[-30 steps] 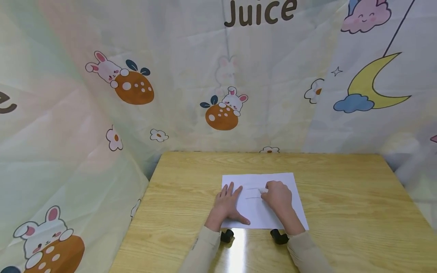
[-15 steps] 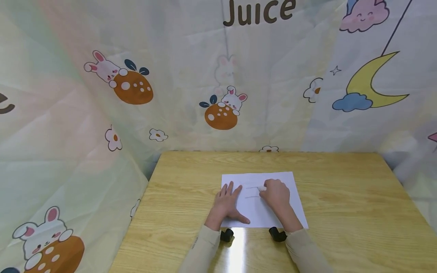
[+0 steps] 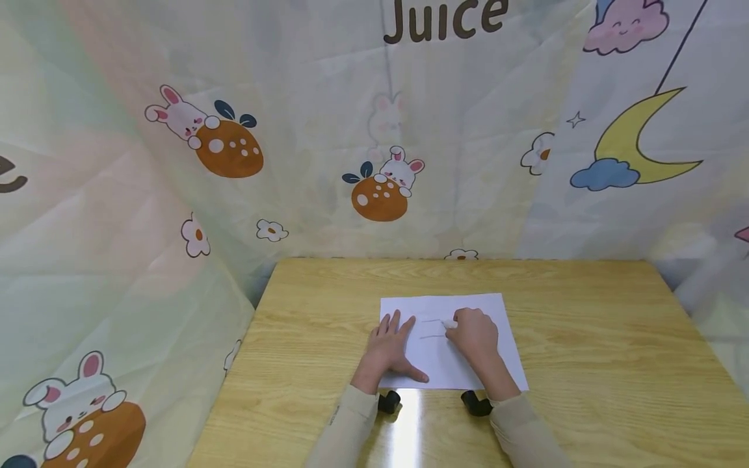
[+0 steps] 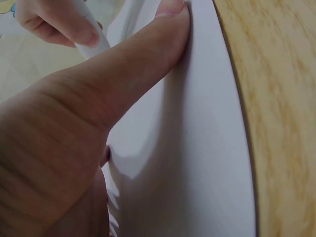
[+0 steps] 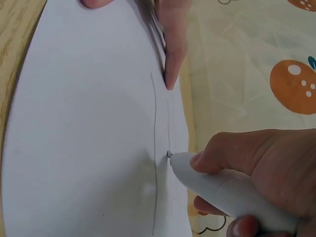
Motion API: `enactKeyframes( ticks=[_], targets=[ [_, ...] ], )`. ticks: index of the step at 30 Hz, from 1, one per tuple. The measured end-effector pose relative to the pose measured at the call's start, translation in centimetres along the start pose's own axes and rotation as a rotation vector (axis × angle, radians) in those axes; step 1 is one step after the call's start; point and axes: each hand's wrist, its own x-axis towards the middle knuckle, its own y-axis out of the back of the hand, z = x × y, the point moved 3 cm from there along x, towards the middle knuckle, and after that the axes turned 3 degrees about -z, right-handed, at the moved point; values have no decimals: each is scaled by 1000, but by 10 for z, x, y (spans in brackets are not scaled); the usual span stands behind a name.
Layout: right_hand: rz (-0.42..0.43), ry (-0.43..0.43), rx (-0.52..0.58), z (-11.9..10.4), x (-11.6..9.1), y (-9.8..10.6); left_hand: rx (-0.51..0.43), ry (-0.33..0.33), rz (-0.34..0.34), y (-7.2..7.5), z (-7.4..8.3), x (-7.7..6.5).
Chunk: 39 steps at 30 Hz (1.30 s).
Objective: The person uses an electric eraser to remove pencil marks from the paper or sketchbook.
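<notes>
A white sheet of paper [image 3: 441, 367] lies on the wooden table. My left hand [image 3: 391, 351] rests flat on its left part, fingers spread and thumb stretched out near the front edge. In my right hand [image 3: 476, 335] I grip a thick white pen-shaped tool [image 5: 217, 190], thumb and fingers curled round it. Its small dark tip [image 5: 169, 154] meets the paper at the end of a thin grey line [image 5: 169, 123]. A longer grey line [image 5: 155, 148] runs roughly parallel, nearer to me. In the left wrist view, the left thumb [image 4: 143, 54] partly covers the white tool.
The wooden table [image 3: 608, 364] extends on both sides of the sheet. A printed cloth [image 3: 304, 130] with rabbits, flowers and a moon hangs behind the table and at its sides. Black wrist pieces [image 3: 476, 403] sit at both cuffs, just below the paper.
Hardly anything differs. The right hand and white tool shift only very slightly over the upper line; the left hand stays flat in place.
</notes>
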Motion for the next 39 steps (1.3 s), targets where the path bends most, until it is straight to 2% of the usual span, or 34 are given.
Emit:
enactKeyframes(
  ticks=[10, 14, 19, 24, 28, 34, 39],
  targets=[
    [3, 15, 0, -2, 2, -2, 8, -6, 0, 1, 0, 1],
    [32, 36, 5, -3, 2, -3, 0, -4, 1, 2, 0, -1],
    [9, 17, 4, -3, 1, -3, 1, -5, -7, 0, 0, 0],
    [25, 32, 4, -3, 3, -5, 7, 0, -2, -3, -1, 0],
    [-17, -3, -1, -2, 0, -5, -3, -2, -13, -5, -1, 0],
    [15, 26, -6, -5, 2, -4, -3, 0, -5, -4, -3, 1],
    [5, 12, -18, -5, 5, -4, 2, -3, -5, -1, -3, 2]
  ],
)
